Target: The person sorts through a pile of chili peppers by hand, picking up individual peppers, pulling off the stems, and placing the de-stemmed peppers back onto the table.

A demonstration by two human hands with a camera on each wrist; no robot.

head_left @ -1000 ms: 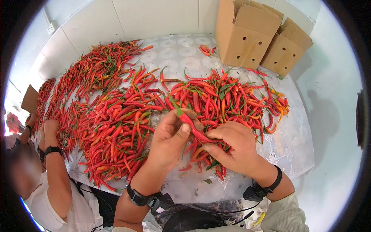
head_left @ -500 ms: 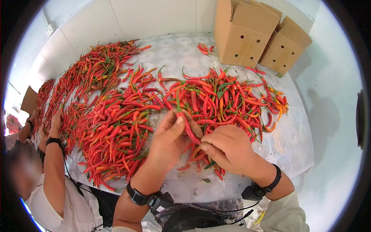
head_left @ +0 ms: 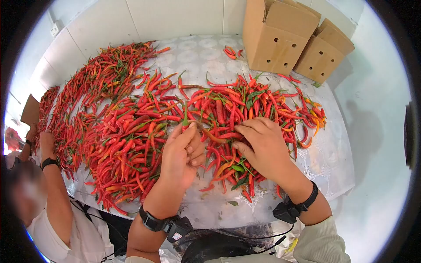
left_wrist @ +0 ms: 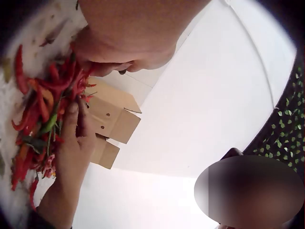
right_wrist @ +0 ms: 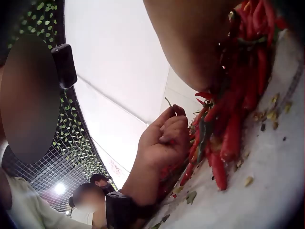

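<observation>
In the head view my left hand pinches a red chili pepper near its green stem, which sticks up past the thumb. Its other fingers are curled and hide most of the pod. The stem also pokes out above the left hand in the right wrist view. My right hand reaches over the right-hand pile of chilies. Between its thumb and forefinger lies the end of an orange-brown chili pepper, whose thin end points toward the left hand. A green chili lies below the right hand.
A large heap of red chilies spreads left of my hands, with more heaps behind. Two cardboard boxes stand at the back right. Another person's arm works at the left. Loose chilies lie near the boxes.
Both hands were together on one red chili. Now they are apart: the left has shifted left with a chili, while the right has moved up to the pile and the orange-brown chili.
</observation>
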